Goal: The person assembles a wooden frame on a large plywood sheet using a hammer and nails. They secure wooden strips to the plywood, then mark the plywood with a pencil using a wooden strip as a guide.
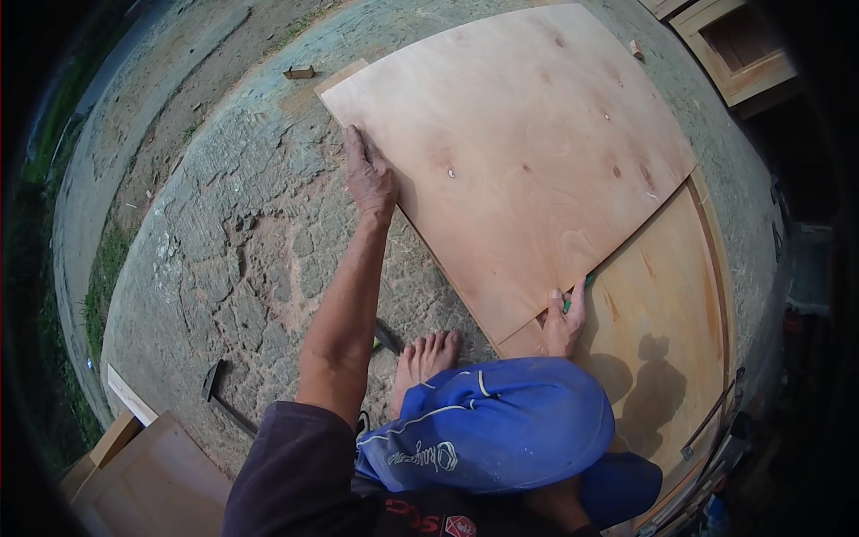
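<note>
A thin plywood sheet with dark knots lies over a larger wooden panel that has a raised frame edge. The panel shows on the right and in a narrow strip along the left. My left hand is closed on the sheet's left edge, its fingers pointing away from me. At the near edge, by the near right part of the sheet, my right hand is closed with a small green object between thumb and fingers. Most of that object is hidden, so its kind cannot be told.
A dark angled metal tool lies on the rough, cracked concrete to the left. Wooden panels rest at the lower left. Long metal tools lie at the lower right. A small wood block and a wooden frame are farther off.
</note>
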Motion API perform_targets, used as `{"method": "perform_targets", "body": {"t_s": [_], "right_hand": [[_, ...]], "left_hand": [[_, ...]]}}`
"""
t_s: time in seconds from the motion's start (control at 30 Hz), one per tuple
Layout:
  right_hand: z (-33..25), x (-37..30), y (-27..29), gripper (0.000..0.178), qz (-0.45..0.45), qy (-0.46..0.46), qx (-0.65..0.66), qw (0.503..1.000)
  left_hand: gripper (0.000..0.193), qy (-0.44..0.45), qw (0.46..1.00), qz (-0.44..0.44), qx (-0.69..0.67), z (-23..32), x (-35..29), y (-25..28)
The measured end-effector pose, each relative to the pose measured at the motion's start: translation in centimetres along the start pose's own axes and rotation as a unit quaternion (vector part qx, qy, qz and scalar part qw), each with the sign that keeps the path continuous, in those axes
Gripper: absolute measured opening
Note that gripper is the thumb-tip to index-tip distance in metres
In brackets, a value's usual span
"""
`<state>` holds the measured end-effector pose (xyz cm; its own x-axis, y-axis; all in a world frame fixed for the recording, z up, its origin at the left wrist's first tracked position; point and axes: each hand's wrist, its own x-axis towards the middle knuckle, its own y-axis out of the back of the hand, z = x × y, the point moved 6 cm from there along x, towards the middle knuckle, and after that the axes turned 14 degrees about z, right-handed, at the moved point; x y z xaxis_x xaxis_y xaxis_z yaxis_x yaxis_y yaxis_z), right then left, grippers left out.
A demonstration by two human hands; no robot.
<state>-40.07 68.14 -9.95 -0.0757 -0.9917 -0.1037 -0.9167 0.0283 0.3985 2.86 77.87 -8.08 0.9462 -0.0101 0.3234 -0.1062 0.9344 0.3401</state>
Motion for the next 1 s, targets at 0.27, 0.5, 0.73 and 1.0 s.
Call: {"method": "perform_targets", "body": {"t_s": [0.27, 0.5, 0.73, 1.0], "right_hand": [[-1.4, -1.9, -0.8, 0.070, -0.025, -0.122, 0.072, 0.990], [-2.1, -1.4, -0.6, 0.069, -0.016, -0.107, 0.057, 0.993], [-1.1, -0.8, 0.1, 0.068, 0.021, 0.063, -0.012, 0.998], [0.1, -1.4, 0.2, 0.068, 0.032, 0.040, -0.033, 0.998]], "left_hand": [[0.047, 0.011, 1.000, 0.012, -0.002, -0.6, 0.7, 1.1], [0.054, -0.134, 0.973, -0.035, 0.183, 0.8, 0.4, -0.1], [0.061, -0.494, 0.709, -0.480, 0.150, 10.1, -14.5, -0.2], [0.062, -0.523, 0.664, -0.527, 0.086, 14.5, -21.9, 0.4]]}}
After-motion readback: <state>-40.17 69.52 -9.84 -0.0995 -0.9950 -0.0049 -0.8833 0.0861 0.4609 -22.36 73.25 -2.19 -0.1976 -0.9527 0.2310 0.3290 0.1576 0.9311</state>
